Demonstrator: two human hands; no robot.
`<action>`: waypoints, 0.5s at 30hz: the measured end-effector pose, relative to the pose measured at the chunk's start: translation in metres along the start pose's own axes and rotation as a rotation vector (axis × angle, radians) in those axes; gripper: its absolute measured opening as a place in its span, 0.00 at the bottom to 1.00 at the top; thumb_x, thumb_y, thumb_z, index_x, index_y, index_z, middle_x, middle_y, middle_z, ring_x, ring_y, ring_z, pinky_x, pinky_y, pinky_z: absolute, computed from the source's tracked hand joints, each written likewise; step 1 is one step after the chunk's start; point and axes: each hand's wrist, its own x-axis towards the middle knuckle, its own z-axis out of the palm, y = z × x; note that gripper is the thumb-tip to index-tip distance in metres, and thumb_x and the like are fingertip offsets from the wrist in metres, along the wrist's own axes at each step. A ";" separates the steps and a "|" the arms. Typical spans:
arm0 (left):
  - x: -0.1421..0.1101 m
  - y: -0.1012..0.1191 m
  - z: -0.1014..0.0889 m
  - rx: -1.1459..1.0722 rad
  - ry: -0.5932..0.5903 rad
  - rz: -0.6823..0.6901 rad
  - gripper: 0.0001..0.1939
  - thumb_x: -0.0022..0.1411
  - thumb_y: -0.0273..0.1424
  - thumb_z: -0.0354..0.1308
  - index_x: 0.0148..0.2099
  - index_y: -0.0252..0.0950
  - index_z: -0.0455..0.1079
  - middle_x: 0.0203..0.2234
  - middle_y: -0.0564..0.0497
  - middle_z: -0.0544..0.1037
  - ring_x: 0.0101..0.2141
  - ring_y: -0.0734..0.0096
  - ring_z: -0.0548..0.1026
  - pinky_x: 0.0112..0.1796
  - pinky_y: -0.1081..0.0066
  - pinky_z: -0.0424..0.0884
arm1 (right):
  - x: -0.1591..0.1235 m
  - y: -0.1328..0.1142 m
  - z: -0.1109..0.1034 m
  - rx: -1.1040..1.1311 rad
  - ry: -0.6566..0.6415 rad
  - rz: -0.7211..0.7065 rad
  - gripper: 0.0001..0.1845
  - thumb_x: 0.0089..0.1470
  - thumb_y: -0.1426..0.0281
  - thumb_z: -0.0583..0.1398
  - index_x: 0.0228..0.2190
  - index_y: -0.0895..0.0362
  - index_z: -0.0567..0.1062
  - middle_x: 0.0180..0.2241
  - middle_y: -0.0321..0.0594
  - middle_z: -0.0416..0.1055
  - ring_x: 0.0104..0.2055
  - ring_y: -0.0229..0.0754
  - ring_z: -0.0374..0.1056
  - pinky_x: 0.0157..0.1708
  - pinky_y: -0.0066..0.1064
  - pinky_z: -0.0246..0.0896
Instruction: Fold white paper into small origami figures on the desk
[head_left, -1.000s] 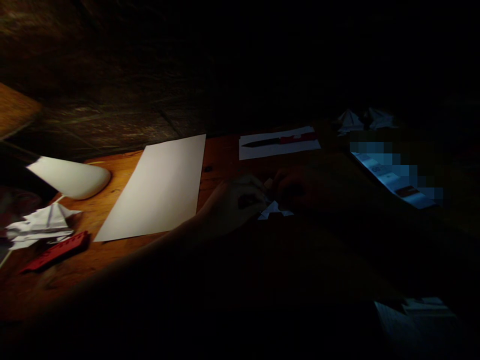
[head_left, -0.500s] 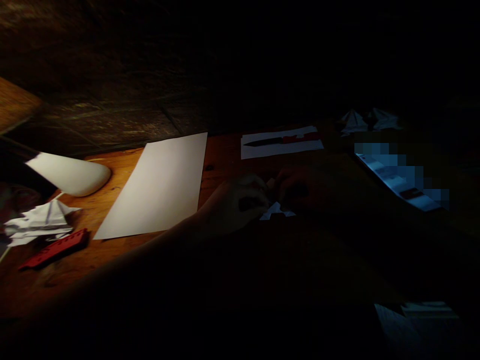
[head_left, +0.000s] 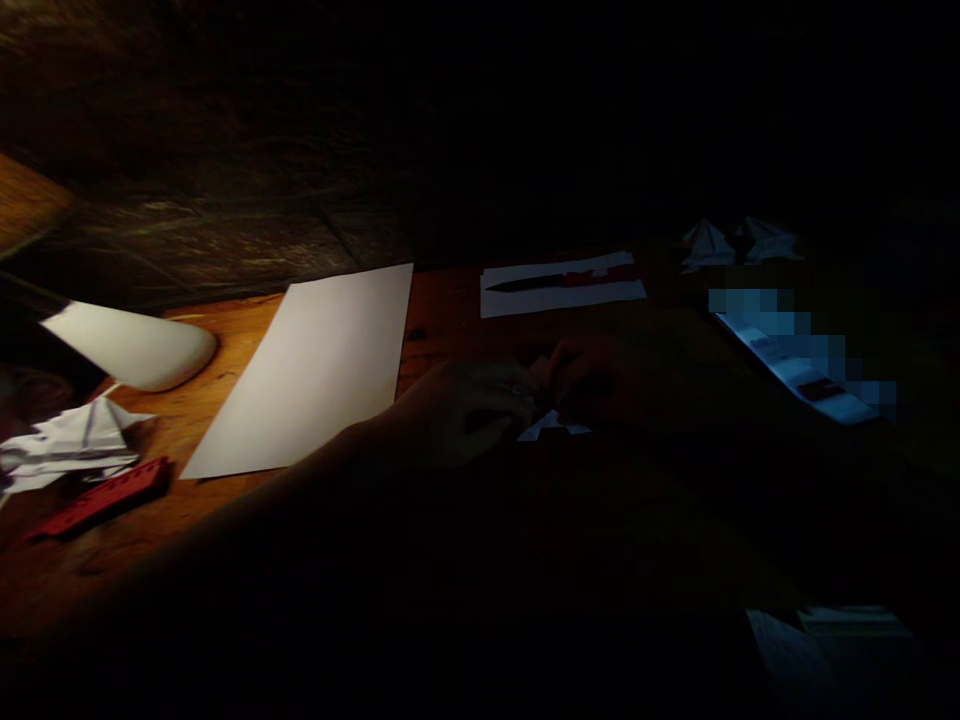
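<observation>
Left hand point(head_left: 469, 405): fingers pinch small folded white paper point(head_left: 553, 424) | right hand point(head_left: 592, 372): fingers against it (too dark to tell grip)

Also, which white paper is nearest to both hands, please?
The small, pointed piece by the left hand and right hand; the large sheet, papers under the knife, and creased papers lie farther off.

Wooden table point(head_left: 232, 345), lit at left, dark at right. On it: folded paper point(head_left: 75, 445) and a red bar point(head_left: 105, 499), far left; a large white sheet point(head_left: 307, 375), left of centre; smaller papers point(head_left: 562, 300), upper centre.
</observation>
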 end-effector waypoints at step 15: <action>-0.007 -0.020 0.001 0.034 -0.010 0.141 0.17 0.74 0.38 0.60 0.59 0.36 0.71 0.55 0.43 0.75 0.49 0.60 0.78 0.49 0.56 0.78 | -0.002 -0.011 -0.001 -0.017 -0.002 0.015 0.06 0.56 0.74 0.67 0.36 0.52 0.84 0.47 0.39 0.76 0.45 0.43 0.74 0.43 0.35 0.67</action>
